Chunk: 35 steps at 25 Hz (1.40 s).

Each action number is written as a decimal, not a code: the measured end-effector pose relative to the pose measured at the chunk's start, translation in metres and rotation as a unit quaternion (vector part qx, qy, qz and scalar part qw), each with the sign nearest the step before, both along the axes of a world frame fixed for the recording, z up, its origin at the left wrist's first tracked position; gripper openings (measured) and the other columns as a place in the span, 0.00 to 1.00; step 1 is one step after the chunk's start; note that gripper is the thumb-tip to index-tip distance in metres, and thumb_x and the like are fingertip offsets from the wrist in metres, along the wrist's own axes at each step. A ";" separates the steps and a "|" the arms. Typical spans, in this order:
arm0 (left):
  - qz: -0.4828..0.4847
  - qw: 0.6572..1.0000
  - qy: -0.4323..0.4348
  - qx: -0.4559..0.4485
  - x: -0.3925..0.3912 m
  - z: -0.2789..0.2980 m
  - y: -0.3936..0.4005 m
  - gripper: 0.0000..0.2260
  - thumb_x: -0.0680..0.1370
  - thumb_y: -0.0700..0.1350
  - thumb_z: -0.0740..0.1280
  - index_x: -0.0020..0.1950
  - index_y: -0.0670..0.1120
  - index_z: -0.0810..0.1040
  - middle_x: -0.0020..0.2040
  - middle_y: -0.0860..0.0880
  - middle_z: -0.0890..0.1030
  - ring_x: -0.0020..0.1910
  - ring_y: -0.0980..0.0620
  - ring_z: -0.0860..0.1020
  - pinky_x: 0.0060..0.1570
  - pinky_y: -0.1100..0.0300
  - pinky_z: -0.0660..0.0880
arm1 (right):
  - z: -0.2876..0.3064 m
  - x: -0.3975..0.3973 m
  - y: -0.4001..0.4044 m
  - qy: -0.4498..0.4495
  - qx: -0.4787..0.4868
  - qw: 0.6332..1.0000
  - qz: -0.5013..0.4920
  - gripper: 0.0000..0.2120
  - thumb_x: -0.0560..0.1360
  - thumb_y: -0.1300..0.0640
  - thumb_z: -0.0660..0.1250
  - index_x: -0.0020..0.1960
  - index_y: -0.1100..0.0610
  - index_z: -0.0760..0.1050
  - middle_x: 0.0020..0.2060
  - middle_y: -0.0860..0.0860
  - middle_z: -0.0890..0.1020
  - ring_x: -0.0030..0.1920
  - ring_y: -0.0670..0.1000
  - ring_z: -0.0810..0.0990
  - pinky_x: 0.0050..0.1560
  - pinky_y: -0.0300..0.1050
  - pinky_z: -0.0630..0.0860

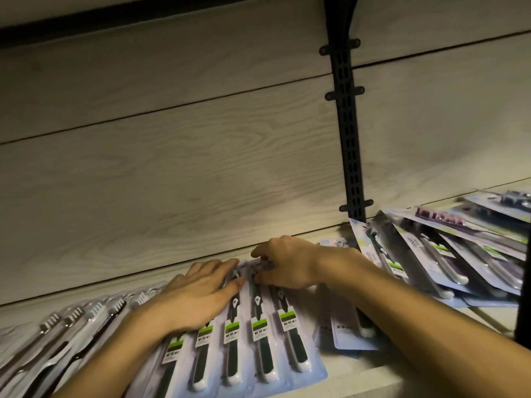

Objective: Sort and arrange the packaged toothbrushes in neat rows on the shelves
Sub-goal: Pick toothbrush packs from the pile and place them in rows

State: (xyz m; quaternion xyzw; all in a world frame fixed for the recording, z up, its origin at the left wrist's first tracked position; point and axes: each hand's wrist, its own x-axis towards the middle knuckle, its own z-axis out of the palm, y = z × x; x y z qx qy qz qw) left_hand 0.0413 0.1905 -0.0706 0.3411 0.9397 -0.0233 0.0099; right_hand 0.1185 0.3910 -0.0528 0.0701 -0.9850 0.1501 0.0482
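1. Row of packaged toothbrushes (260,334) lies flat on shelf (359,377), side by side, green labels up; paler packs (71,326) overlap at L.
2. Left hand (198,294) rests flat on the row, fingers straight, gripping nothing.
3. Right hand (287,262) at pack tops, fingers curled, pinching a pack's top edge.
4. Loose pile of packs (448,254) fanned at R, near black upright (347,124) on wood back wall.

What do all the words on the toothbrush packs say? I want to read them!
Green and white labels on the row of packs: characters too blurred to read.
Sideways pale print on the leaning pack by the black shelf rail: blurred, not readable.
Purple lettering on a pack in the right pile: smeared, not readable.
Small pack under the right forearm: print too small.
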 end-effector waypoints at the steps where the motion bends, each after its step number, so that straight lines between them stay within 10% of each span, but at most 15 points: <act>1: -0.003 1.000 0.004 0.009 0.000 0.001 0.000 0.28 0.82 0.66 0.46 0.81 0.59 0.53 0.80 0.55 0.59 0.78 0.52 0.58 0.75 0.50 0.59 | -0.001 -0.001 0.000 0.003 0.002 1.000 0.000 0.22 0.78 0.44 0.64 0.69 0.53 0.74 0.62 0.53 0.80 0.61 0.57 0.79 0.59 0.49 0.76; 10: -0.025 0.983 0.000 0.179 -0.012 0.002 0.000 0.25 0.70 0.75 0.50 0.55 0.67 0.77 0.50 0.62 0.84 0.52 0.56 0.81 0.56 0.53 0.77 | -0.002 0.002 -0.001 0.029 -0.007 0.999 -0.012 0.18 0.77 0.45 0.65 0.63 0.51 0.80 0.56 0.52 0.82 0.55 0.54 0.80 0.54 0.46 0.76; 30: 0.042 0.986 0.037 0.157 0.014 -0.007 0.027 0.24 0.82 0.61 0.58 0.74 0.51 0.69 0.69 0.47 0.77 0.66 0.44 0.75 0.59 0.55 0.72 | 0.006 -0.006 0.010 -0.016 -0.026 1.000 -0.003 0.19 0.77 0.50 0.66 0.68 0.49 0.77 0.62 0.52 0.80 0.61 0.53 0.77 0.59 0.43 0.73; 35: 0.039 0.990 0.029 0.134 0.021 -0.003 0.023 0.23 0.82 0.63 0.55 0.60 0.47 0.76 0.57 0.46 0.81 0.56 0.44 0.77 0.53 0.51 0.74 | 0.004 -0.003 0.009 -0.008 -0.036 0.999 -0.012 0.19 0.75 0.50 0.66 0.66 0.48 0.78 0.60 0.51 0.80 0.59 0.53 0.78 0.58 0.43 0.75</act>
